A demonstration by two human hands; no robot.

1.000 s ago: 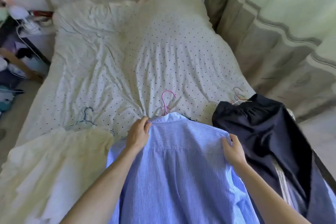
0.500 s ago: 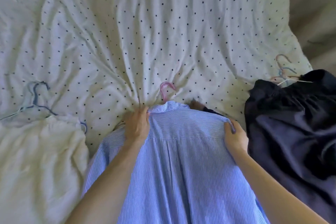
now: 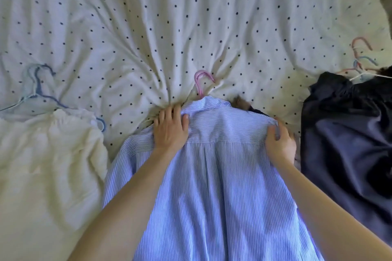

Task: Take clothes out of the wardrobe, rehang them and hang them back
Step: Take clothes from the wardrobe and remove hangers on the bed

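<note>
- Bed (image 3: 191,17) beneath my fingers carries three garments; its white cover is dotted dark and creased.
- Striped shirt (image 3: 212,186), pale blue and white, lies back up under my fingers, a pink hanger (image 3: 202,81) hook poking out just beyond its collar.
- My left fingers (image 3: 169,115) lie on one shoulder beside the collar, tips at the fabric's edge; clenched or flat, I cannot tell.
- My right fingers (image 3: 285,133) pinch the other shoulder, thumb on top.
- Cream garment (image 3: 46,165) on a blue hanger (image 3: 40,82) lies left of my left fingers; a dark garment (image 3: 350,144) lies right of my right fingers.
</note>
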